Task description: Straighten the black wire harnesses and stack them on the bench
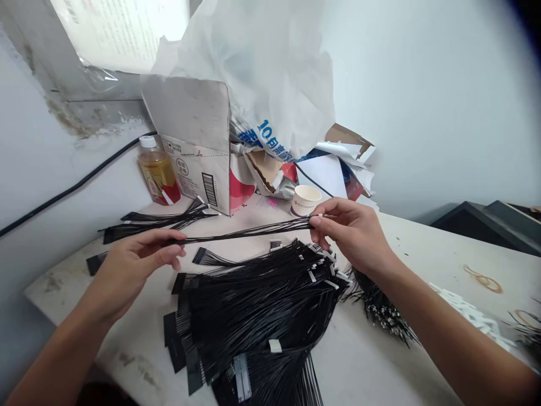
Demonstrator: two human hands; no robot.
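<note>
A thin black wire harness (249,232) is stretched between my two hands above the table. Its left end is pinched by my left hand (135,262), thumb against fingers. My right hand (349,231) grips the other end, where a small white piece shows at the fingertips. Below lies a large pile of black wire harnesses (253,304), with flat black connectors at their left ends and white connectors toward the right. A smaller group of similar harnesses (169,220) rests behind my left hand.
At the back stand a bottle (158,172), a cardboard box (196,152) under a white plastic bag (270,73), and a paper cup (305,200). Loose wires (380,307), white strips (469,313) and rubber bands (484,279) lie to the right. A black cable (80,183) runs along the wall.
</note>
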